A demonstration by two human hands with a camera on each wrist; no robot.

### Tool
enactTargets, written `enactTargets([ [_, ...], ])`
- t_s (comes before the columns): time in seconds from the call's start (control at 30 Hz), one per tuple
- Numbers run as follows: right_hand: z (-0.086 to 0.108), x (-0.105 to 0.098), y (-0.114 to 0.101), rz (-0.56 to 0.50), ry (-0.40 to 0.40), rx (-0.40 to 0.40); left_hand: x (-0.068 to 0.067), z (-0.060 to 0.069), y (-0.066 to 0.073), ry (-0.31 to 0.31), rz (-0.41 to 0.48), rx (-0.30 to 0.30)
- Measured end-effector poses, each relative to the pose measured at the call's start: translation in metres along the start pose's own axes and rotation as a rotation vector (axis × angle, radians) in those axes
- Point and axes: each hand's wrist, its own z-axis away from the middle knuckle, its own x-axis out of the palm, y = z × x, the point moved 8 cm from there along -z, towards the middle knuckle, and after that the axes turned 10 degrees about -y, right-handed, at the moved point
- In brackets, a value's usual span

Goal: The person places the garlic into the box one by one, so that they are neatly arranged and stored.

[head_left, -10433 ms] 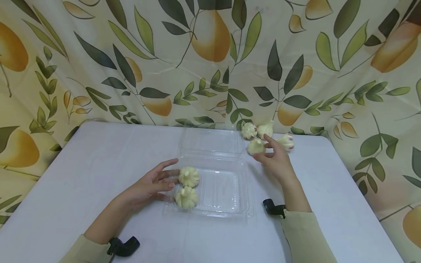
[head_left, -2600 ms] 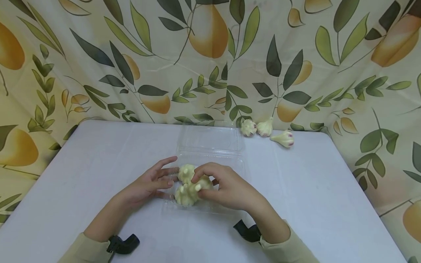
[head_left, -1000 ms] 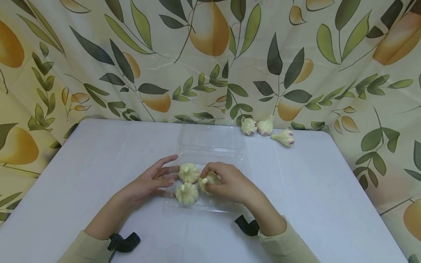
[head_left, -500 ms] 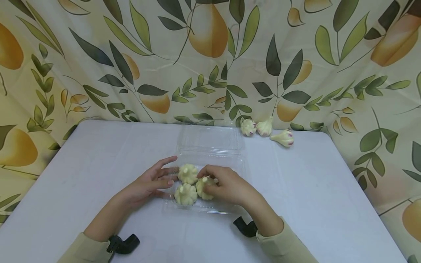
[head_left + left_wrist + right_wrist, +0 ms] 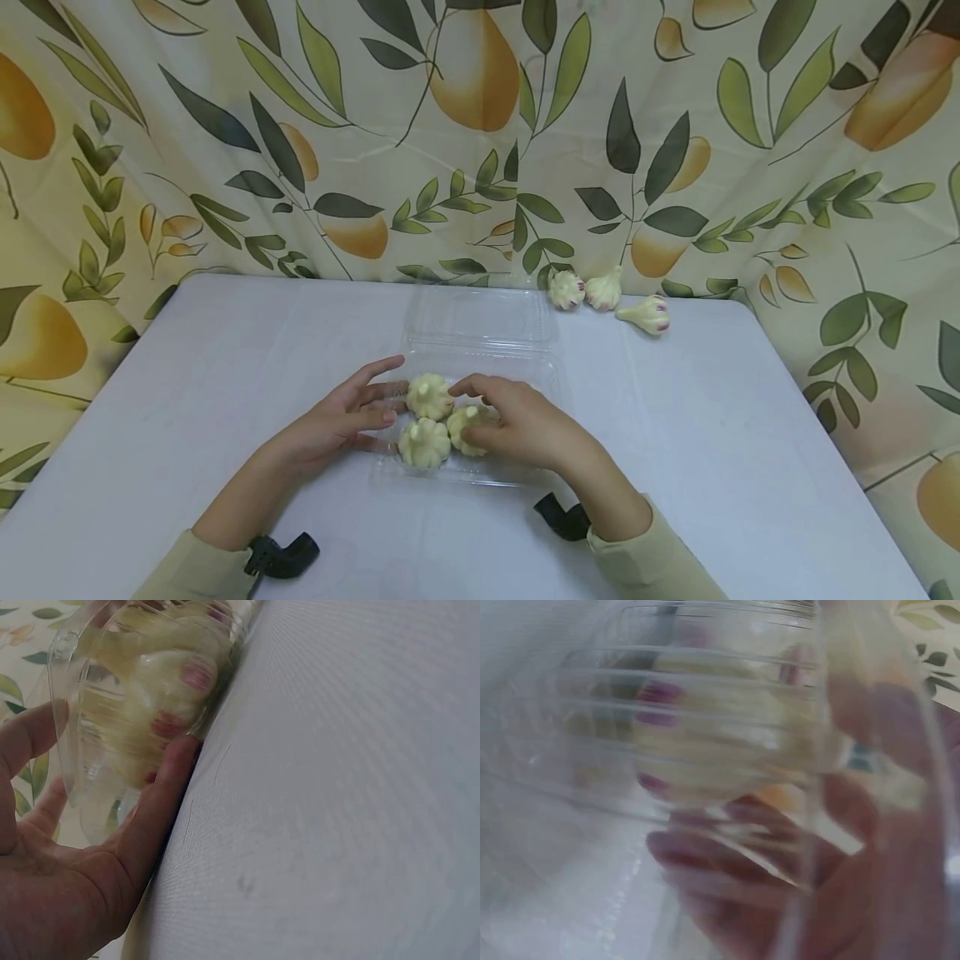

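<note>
Three pale garlic bulbs sit in the base of an open clear plastic clamshell box (image 5: 517, 475): a rear-left bulb (image 5: 430, 397), a front-left bulb (image 5: 424, 443) and a right-hand bulb (image 5: 467, 429). My left hand (image 5: 330, 429) rests against the box's left side with its fingers spread; the left wrist view shows a finger (image 5: 161, 799) along the plastic wall. Over the right-hand bulb is my right hand (image 5: 525, 425), thumb and index finger parted around it, the index tip close to the rear-left bulb. Through the blurred plastic, the right wrist view shows the purple-marked bulb (image 5: 705, 742) above loose fingers (image 5: 720, 862).
Behind the base lies the raised clear lid (image 5: 480, 317). Three more garlic bulbs stand at the back right: one (image 5: 566, 291), another (image 5: 603, 290) beside it, and one lying on its side (image 5: 647, 316). A patterned cloth (image 5: 480, 167) hangs behind the white table (image 5: 712, 433).
My right hand has brought a third bulb from the back-right group into the box, shifted it left against the other two, and loosened its fingers. My left hand has stayed at the box's side.
</note>
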Motion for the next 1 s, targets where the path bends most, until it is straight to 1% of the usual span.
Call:
enactTargets([
  [0.17, 0.006, -0.008, -0.007, 0.037, 0.016, 0.002, -0.003, -0.002, 0.001, 0.004, 0.0, -0.003],
  [0.3, 0.017, -0.017, -0.017, 0.077, 0.04, -0.011, -0.005, -0.001, 0.004, 0.019, 0.004, -0.001],
  [0.43, 0.033, -0.031, -0.028, 0.075, 0.07, -0.053, -0.006, -0.002, 0.004, 0.017, 0.017, 0.011],
  [0.5, 0.043, -0.041, -0.03, 0.067, 0.096, -0.083, -0.006, -0.002, 0.003, 0.012, 0.022, 0.013],
  [0.57, 0.054, -0.055, -0.03, 0.061, 0.139, -0.116, -0.005, -0.002, 0.001, 0.015, 0.025, 0.008],
  [0.67, 0.069, -0.081, -0.019, 0.054, 0.23, -0.132, -0.003, -0.003, -0.001, 0.018, 0.024, 0.003],
  [0.73, 0.078, -0.098, -0.006, 0.045, 0.302, -0.115, -0.002, -0.003, -0.002, 0.017, 0.022, -0.002],
  [0.87, 0.092, -0.127, 0.025, 0.014, 0.449, -0.017, 0.0, -0.002, -0.003, 0.009, 0.014, -0.007],
  [1.0, 0.101, -0.146, 0.052, -0.009, 0.574, 0.072, -0.001, -0.001, -0.002, 0.007, 0.0, -0.002],
])
